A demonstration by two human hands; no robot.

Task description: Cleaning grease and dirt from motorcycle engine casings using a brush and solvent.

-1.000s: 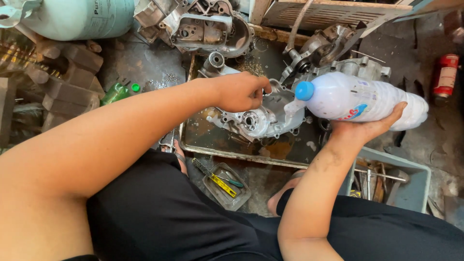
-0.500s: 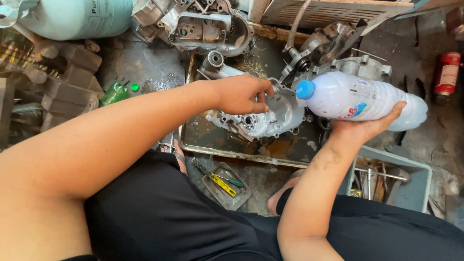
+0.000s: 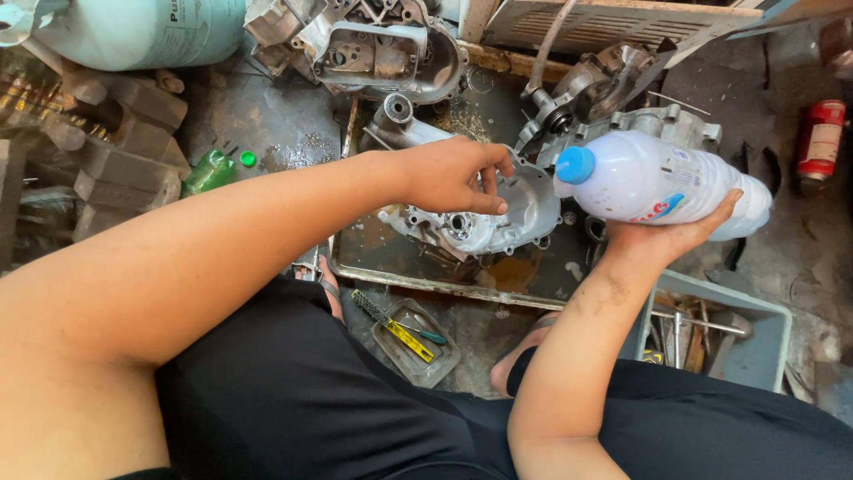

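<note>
Fingers of the left hand (image 3: 453, 175) pinch the casing (image 3: 484, 218) rim in the tray (image 3: 373, 258); beside it, the right hand (image 3: 666, 236) grasps a tilted bottle (image 3: 662, 182).

Pale green gas cylinder (image 3: 133, 31), green bottle (image 3: 209, 172), red can (image 3: 819, 138), grey tool bin (image 3: 755, 342)

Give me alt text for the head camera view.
A seated person's left hand rests on a grey metal engine casing in a greasy tray, while the right hand holds a blue-capped white plastic bottle sideways.
</note>
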